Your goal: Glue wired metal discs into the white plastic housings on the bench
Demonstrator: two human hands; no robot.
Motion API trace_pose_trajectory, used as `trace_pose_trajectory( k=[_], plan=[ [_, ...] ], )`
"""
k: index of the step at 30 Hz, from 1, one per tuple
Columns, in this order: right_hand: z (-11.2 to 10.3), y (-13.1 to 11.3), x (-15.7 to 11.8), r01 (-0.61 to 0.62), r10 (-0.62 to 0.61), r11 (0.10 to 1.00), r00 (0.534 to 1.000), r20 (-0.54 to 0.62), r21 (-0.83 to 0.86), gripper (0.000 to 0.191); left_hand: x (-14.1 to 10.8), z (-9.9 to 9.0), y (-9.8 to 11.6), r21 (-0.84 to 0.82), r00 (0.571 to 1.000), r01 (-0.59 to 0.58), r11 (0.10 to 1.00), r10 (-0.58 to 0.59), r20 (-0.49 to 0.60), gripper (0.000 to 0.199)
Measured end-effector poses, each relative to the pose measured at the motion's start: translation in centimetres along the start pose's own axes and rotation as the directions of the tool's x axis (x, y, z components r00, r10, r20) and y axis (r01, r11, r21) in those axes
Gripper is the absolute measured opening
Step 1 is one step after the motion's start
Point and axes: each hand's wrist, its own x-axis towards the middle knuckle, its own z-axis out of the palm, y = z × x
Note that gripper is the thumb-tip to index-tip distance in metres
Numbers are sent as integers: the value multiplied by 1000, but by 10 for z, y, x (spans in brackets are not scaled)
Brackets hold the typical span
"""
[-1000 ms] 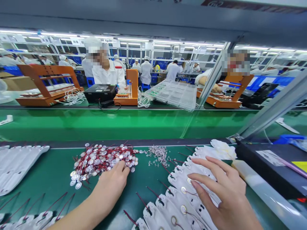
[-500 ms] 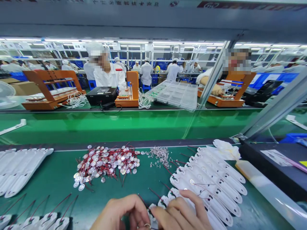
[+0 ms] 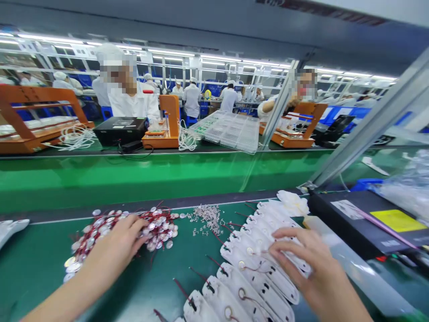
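My left hand point(image 3: 124, 239) reaches onto a pile of silvery discs with red wires point(image 3: 161, 228); its fingers bend down at the pile, and whether they grip a disc is hidden. Over a row of white plastic shells point(image 3: 248, 273) is my right hand point(image 3: 301, 259), thumb and fingers apart and nothing visible between them. Several shells carry a round disc with thin wires, and red wires stick out from their upper ends. Small clear pieces point(image 3: 208, 217) lie heaped between the pile and the shells.
A black box point(image 3: 368, 223) with a yellow label stands at the right, beside a long translucent strip. A slanted metal post point(image 3: 365, 120) rises behind it. Beyond the green belt point(image 3: 134, 179) are orange fixtures point(image 3: 170, 123) and people in white.
Both hands were together at the front centre. The left has gone to the disc pile, and the right has moved right and opened. The view has shifted right.
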Motion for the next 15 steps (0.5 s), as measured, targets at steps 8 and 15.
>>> trace_pose_trajectory(
  k=[8, 15],
  plan=[
    [12, 49, -3, -188, 215, 968, 963, 160, -168, 13, -9, 22, -23, -63, 993, 22, 998, -15, 114, 23],
    [25, 39, -7, -270, 296, 949, 941, 167, -159, 16, -19, 22, -56, 20, 1000, -5, 1000, 5, 8, 25]
  ],
)
